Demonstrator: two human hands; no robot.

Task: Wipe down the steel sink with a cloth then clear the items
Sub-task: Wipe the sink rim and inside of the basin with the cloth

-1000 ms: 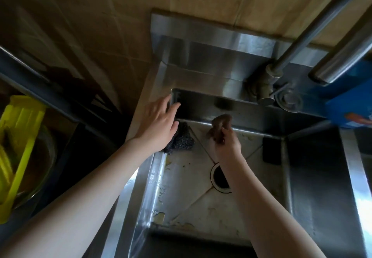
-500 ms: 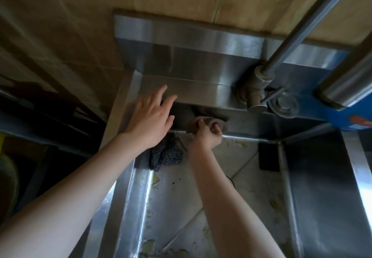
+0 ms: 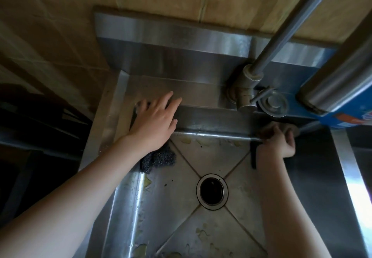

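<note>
Wiping is only partway — my right hand (image 3: 278, 143) grips the brown cloth (image 3: 281, 129) against the steel sink (image 3: 211, 119) back wall, left hand (image 3: 156, 123) flat and open, while scraps and the dark wire scourer (image 3: 159, 159) remain.

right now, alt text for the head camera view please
Looking down into a stained steel sink, the right hand presses a brown cloth against the back wall near the tap, and the left hand rests flat on the back-left rim. A dark steel scourer lies below the left wrist, beyond the open drain.
</note>
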